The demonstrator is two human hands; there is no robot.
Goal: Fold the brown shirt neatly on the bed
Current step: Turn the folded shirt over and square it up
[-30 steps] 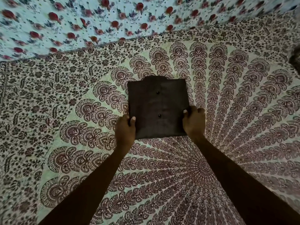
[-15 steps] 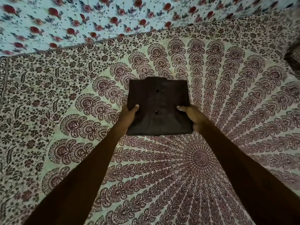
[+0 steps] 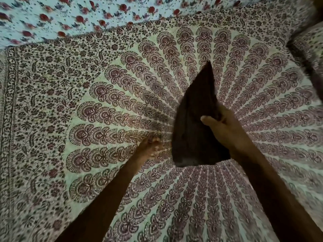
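Note:
The brown shirt [image 3: 194, 123], folded into a thick dark packet, is lifted off the bed and tilted on edge, one corner pointing away from me. My right hand [image 3: 225, 126] grips its right edge, thumb on the near face. My left hand [image 3: 150, 149] is blurred, off the shirt, low over the patterned bedspread [image 3: 104, 102] just left of the shirt's lower corner, with nothing in it.
The mandala-print bedspread covers the bed; its border runs along the left and far side. A pale sheet with red flowers [image 3: 70, 14] lies beyond it. A patterned pillow or bundle [image 3: 311, 49] sits at the far right.
The shirt lay flat with both hands on its sides; now my right hand has lifted and tilted it, and my left hand has let go and dropped toward the bed.

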